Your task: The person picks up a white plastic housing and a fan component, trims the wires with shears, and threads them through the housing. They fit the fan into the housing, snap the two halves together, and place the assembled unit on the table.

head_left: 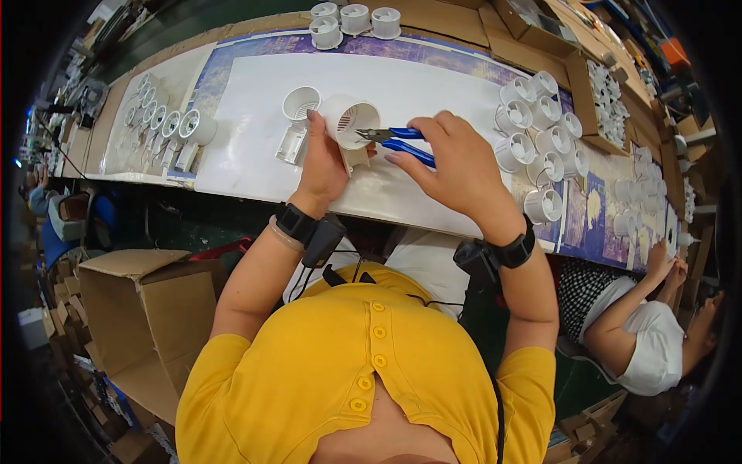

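While the left hand (323,166) grips a white housing (349,121), the right hand (452,158) clasps blue-handled cutters (396,140) at its rim.

We see the cup (349,120) in the left hand (321,166) as white moulded plastic, smooth, slight sheen. Cutters (398,141) in the right hand (456,166): dull grey metal jaws, glossy blue plastic grips. Spare cups (541,131) look like the same white plastic. Sheet (417,85) on the bench is matt white, paper-like. Boxes (151,309) are brown matt cardboard. Shirt (348,371) is yellow matt cloth.
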